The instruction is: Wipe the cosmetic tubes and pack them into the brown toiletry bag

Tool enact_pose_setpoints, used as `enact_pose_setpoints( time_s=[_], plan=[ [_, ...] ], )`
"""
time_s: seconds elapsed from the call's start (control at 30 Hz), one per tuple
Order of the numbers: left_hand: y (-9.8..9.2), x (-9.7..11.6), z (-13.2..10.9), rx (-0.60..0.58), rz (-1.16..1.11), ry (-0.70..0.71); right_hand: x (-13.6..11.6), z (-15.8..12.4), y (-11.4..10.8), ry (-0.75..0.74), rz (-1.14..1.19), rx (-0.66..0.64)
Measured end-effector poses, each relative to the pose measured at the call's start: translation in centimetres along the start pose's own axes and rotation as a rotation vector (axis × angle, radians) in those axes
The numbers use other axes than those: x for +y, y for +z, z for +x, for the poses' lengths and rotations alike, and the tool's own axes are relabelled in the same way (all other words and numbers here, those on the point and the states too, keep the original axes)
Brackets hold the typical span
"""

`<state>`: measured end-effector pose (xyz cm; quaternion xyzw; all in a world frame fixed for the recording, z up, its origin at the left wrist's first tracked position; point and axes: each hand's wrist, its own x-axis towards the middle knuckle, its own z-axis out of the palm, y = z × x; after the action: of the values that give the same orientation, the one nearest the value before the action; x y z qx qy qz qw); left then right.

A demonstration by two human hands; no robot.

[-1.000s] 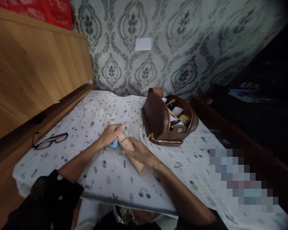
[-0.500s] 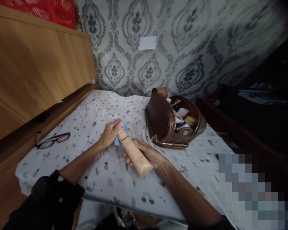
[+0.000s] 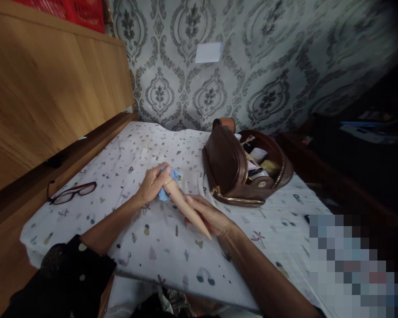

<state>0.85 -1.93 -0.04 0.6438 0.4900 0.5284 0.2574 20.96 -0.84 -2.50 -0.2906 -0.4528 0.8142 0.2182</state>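
Observation:
A beige squeeze tube [image 3: 183, 204] is held between both hands above the cloth-covered table, turned so its thin side edge faces me. My left hand [image 3: 153, 182] is closed round the tube's capped upper end, with a blue cloth [image 3: 163, 194] bunched between palm and tube. My right hand [image 3: 209, 215] grips the lower half of the tube from the right, thumb on top; its other fingers are mostly hidden behind the tube. Beyond my right hand stands a brown cosmetic bag [image 3: 223, 163], unzipped, with several toiletries inside.
Red-framed glasses [image 3: 73, 193] lie at the table's left side. A wooden cabinet [image 3: 59, 84] rises at the left, with a red basket [image 3: 86, 13] on top. The patterned tablecloth [image 3: 142, 247] reaches the near edge. Behind is a wallpapered wall [image 3: 172, 97] with a white switch plate [image 3: 208, 52].
The tube has rotated about its long axis, from its printed flat face showing to its narrow edge showing. Both hands keep their hold in nearly the same place. The view has shifted slightly.

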Motion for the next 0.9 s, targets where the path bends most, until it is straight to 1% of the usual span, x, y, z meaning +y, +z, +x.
enact_pose_setpoints(
  time_s=[0.07, 0.27, 0.53, 0.77, 0.9],
  plan=[
    [0.0, 0.0, 0.0, 0.005, 0.002, -0.003, 0.0, 0.0, -0.1, 0.009, 0.018, 0.009],
    [0.0, 0.0, 0.1, -0.002, 0.012, -0.013, -0.4, -0.1, 0.2, -0.015, -0.041, -0.049],
    [-0.4, -0.4, 0.5, 0.005, -0.01, -0.008, -0.4, 0.0, 0.3, -0.058, -0.056, 0.029],
    [-1.0, -1.4, 1.0, 0.063, -0.086, -0.178, -0.7, 0.0, 0.0, -0.112, -0.035, 0.104],
    [-1.1, -1.8, 1.1, 0.045, -0.197, -0.292, -0.7, 0.1, -0.3, -0.148, -0.035, 0.12]
  ],
)
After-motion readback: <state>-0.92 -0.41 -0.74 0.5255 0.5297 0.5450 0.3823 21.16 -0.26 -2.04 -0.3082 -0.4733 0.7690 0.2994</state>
